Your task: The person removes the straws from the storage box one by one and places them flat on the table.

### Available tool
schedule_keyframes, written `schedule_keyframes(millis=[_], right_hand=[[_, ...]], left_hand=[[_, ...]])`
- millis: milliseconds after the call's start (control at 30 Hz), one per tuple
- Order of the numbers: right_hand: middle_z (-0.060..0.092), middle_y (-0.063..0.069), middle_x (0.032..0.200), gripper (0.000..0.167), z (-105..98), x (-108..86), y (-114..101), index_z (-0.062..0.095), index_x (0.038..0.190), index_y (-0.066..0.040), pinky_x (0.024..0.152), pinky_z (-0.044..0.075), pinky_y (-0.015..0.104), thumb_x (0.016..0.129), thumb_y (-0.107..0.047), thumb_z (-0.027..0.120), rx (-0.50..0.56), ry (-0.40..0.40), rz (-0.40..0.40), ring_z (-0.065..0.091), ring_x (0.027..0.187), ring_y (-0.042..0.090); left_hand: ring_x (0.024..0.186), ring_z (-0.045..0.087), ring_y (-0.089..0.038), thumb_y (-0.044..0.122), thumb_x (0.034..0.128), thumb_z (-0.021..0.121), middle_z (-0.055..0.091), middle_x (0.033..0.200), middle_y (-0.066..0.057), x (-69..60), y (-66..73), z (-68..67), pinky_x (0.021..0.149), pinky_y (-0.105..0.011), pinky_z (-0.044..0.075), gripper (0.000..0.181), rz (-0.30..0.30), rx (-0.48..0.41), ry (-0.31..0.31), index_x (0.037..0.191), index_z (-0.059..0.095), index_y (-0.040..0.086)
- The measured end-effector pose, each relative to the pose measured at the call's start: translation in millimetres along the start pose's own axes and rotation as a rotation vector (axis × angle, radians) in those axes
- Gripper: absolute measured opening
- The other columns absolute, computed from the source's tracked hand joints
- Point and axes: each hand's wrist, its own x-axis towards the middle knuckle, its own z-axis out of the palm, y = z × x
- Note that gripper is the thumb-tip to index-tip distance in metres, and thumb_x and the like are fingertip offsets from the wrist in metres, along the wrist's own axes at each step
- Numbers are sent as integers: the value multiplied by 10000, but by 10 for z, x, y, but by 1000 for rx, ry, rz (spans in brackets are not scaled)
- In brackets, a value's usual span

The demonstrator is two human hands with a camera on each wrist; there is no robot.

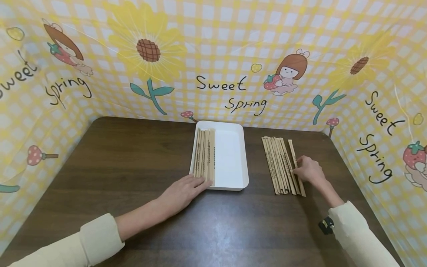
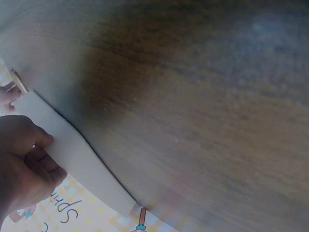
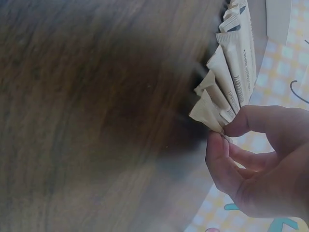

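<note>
A white tray [image 1: 230, 159] holds a row of long, slim brown paper packets [image 1: 205, 154] with dark print along its left side; they look like wrapped chopsticks. My left hand [image 1: 183, 191] rests over the tray's near left corner, its fingertips at the near ends of these packets. In the left wrist view, the left hand [image 2: 26, 164] lies against the tray's pale wall [image 2: 79, 154] with fingers loosely bent. To the right of the tray, similar packets [image 1: 278, 165] lie side by side on the table. My right hand [image 1: 310, 170] pinches the rightmost packet [image 1: 291, 152]; thumb and finger meet at its edge [image 3: 207, 113].
The dark brown wooden table [image 1: 133, 155] carries the tray near its back edge. A yellow checked cloth [image 1: 213, 55] with flowers and lettering encloses the back and both sides. A small black device [image 1: 326, 225] sits at the right cuff.
</note>
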Motion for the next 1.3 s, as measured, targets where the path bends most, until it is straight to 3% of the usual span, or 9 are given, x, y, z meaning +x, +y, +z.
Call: schedule_keyframes(millis=[267, 500, 667, 833, 967, 1033, 1100, 1200, 1300], right_hand=[[658, 80, 693, 525, 16, -31, 26, 452, 1332, 148, 612, 542, 450, 938, -153, 627, 31, -26, 4, 644, 565, 188], [664, 131, 786, 527, 1, -36, 12, 434, 1365, 142, 562, 532, 386, 931, -117, 584, 57, -40, -5, 654, 611, 204], [659, 91, 706, 536, 15, -32, 6, 434, 1385, 133, 548, 506, 358, 926, -116, 558, 55, -46, 1, 654, 598, 187], [680, 194, 848, 487, -16, -104, -30, 500, 1310, 141, 577, 509, 424, 925, -141, 598, 12, 14, -36, 645, 648, 249], [660, 237, 885, 417, -13, -169, -183, 538, 1260, 150, 497, 447, 399, 928, -100, 571, 2, 116, -150, 576, 593, 266], [682, 221, 879, 378, 11, -200, -303, 566, 1246, 144, 512, 486, 400, 929, -63, 555, 16, 168, -250, 621, 621, 276], [701, 213, 924, 314, 57, -236, -433, 616, 1207, 112, 563, 540, 424, 933, -28, 551, 40, 226, -370, 665, 703, 305], [711, 193, 1014, 238, 172, -319, -635, 675, 1135, 66, 749, 581, 463, 915, 30, 594, 58, 341, -607, 691, 911, 323], [700, 177, 1093, 285, 343, -426, -826, 677, 1160, 39, 819, 574, 457, 877, 65, 655, 56, 421, -850, 677, 989, 323]], left_hand=[[1163, 617, -272, -85, 875, 686, 639, 1256, -172, 9, -5, -7, 1021, -446, 468, 543, -1, -4, -11, 1392, 564, 30], [1154, 619, -270, -87, 873, 689, 644, 1240, -168, 9, -5, 5, 1012, -445, 476, 538, 0, -5, 3, 1385, 567, 25], [1151, 622, -280, -94, 867, 693, 647, 1231, -167, 6, -1, -2, 1010, -444, 478, 536, 3, 1, 10, 1376, 569, 18], [1169, 613, -293, -92, 872, 689, 642, 1243, -167, 8, -1, -2, 1020, -444, 470, 535, 11, -3, -3, 1382, 561, 9], [1180, 606, -287, -88, 878, 685, 636, 1256, -163, 8, -6, -2, 1023, -451, 467, 536, 7, -3, -20, 1389, 552, 6], [1187, 603, -285, -87, 880, 684, 634, 1263, -164, 8, -6, -2, 1023, -453, 466, 537, 2, -2, -28, 1391, 550, 6], [1192, 601, -285, -83, 880, 685, 633, 1269, -167, 8, -5, -2, 1022, -455, 467, 537, -1, 0, -33, 1392, 549, 6], [1194, 601, -279, -78, 880, 689, 636, 1270, -165, 12, -2, -3, 1020, -458, 468, 535, 0, -3, -33, 1391, 551, 7], [1191, 603, -278, -74, 879, 693, 639, 1267, -161, 15, -1, -9, 1016, -459, 471, 532, 3, -4, -24, 1387, 556, 8]])
